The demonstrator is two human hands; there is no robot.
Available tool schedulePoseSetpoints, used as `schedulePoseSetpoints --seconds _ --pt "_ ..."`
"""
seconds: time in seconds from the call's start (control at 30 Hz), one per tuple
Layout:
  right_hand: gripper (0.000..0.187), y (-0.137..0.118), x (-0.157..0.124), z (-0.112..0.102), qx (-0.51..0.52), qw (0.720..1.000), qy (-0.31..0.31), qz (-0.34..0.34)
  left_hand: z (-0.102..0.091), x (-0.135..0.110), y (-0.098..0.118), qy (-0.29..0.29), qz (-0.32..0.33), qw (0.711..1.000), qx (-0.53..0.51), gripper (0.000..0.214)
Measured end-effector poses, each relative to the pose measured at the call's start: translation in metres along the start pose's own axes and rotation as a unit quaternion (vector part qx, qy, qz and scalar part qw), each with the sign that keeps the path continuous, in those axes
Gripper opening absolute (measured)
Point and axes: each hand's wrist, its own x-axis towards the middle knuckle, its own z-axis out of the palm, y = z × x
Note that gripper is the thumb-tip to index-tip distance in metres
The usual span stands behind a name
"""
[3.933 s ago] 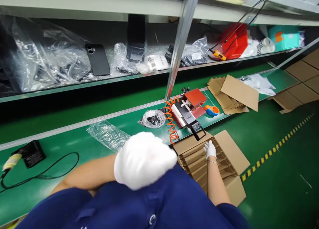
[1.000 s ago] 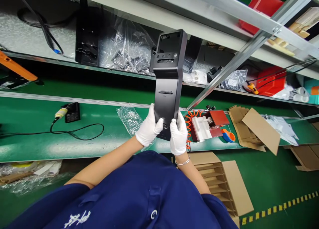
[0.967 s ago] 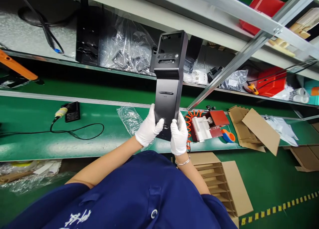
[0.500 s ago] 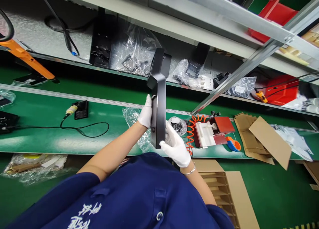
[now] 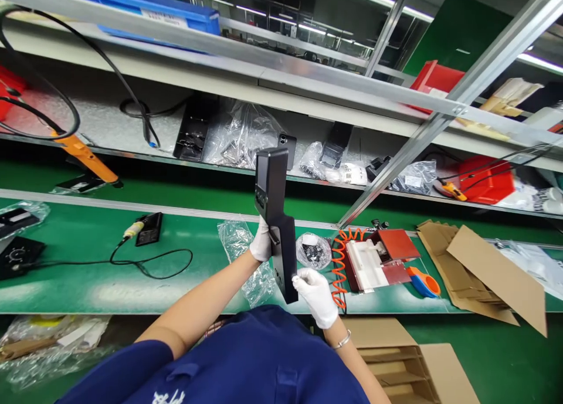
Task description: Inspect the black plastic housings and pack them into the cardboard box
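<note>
A long black handheld device, bent near its top and with buttons on the upper section, stands nearly upright above the green bench. My left hand, in a white glove, grips it from the left side; most of its fingers are hidden behind the device. Also gloved, my right hand is closed, with thumb and fingertips pinched together at the device's lower right edge. Whatever may be between those fingertips is too small to make out. Behind the device lies a crumpled clear plastic bag; a bag of small black parts lies to its right.
An orange coiled hose and a red-and-white fixture sit at right, near a tape roll and flat cardboard. A cable lies at left. Beyond runs a shelf with bagged parts. Below stands an open carton.
The view has tilted upward, showing more of the upper shelf. The device has turned, so its buttoned section now shows. My right hand's fingers have drawn together at its lower edge.
</note>
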Motion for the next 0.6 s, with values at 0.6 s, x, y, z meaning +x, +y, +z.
schedulePoseSetpoints --seconds 0.6 --pt "0.045 -0.083 0.062 -0.015 0.017 0.999 0.018 -0.023 0.005 -0.018 -0.063 0.006 -0.160 0.985 -0.058 0.063"
